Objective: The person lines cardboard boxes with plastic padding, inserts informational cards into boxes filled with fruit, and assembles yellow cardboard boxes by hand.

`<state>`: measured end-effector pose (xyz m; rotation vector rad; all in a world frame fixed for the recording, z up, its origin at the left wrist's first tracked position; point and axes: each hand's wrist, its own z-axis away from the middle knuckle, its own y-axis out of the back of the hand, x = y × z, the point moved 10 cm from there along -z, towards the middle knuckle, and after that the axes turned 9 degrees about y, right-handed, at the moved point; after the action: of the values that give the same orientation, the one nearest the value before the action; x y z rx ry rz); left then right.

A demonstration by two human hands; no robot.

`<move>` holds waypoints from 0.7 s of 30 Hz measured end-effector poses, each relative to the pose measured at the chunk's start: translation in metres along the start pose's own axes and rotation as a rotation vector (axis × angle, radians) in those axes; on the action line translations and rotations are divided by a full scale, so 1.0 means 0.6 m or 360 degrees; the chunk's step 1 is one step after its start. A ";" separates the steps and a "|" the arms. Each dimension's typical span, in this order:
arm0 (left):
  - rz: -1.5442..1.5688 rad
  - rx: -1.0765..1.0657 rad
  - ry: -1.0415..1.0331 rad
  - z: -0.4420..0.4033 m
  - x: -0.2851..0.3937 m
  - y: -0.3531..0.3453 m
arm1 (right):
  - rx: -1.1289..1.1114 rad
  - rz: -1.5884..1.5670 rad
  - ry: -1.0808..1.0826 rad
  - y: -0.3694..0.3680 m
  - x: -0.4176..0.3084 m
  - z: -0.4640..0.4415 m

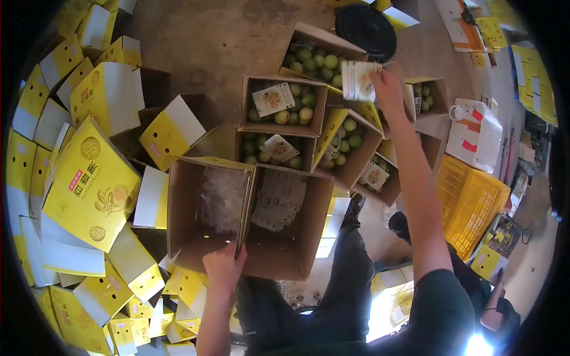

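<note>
My left hand (223, 266) grips the near rim of an open cardboard box (205, 261), where it meets a second open box (279, 261). A clear plastic bag (225, 202) lies in the first box, and printed paper sheets (279, 202) lie in the second. My right arm is stretched forward, and my right hand (389, 90) holds a printed card (358, 80) above the fruit boxes. Beneath and around it stand boxes of round green fruit (314, 61). Similar cards, such as the leaflet (273, 99), rest on the fruit in several of them.
Yellow-and-white cartons (89, 184) are piled along the left. A black round lid (366, 31) lies at the far side. On the right are a yellow plastic crate (469, 199) and a white foam box (473, 133). Another person's arm (494, 308) shows at lower right.
</note>
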<state>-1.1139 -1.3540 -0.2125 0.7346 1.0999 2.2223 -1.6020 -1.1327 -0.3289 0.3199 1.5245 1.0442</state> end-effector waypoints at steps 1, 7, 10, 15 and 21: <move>0.0006 0.0003 0.0004 0.001 -0.006 -0.005 | 0.0168 0.0148 0.0023 -0.011 0.034 -0.042; -0.0024 -0.0174 0.0104 -0.009 -0.014 -0.016 | -0.0107 -0.0421 0.0077 -0.197 0.034 -0.107; 0.0039 -0.0190 0.0174 -0.015 -0.011 -0.013 | 0.0096 0.0406 0.0630 -0.173 -0.065 0.049; 0.0045 -0.0218 0.0194 -0.009 -0.014 -0.029 | 0.0205 0.0204 -0.0488 0.010 0.241 0.353; -0.0284 -0.0356 0.0392 -0.011 0.009 -0.043 | 0.0165 0.0441 -0.0487 0.108 0.513 0.553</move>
<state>-1.1161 -1.3408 -0.2358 0.2634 0.9647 2.2734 -1.4073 -0.7362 -0.4467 0.7464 1.2819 1.0750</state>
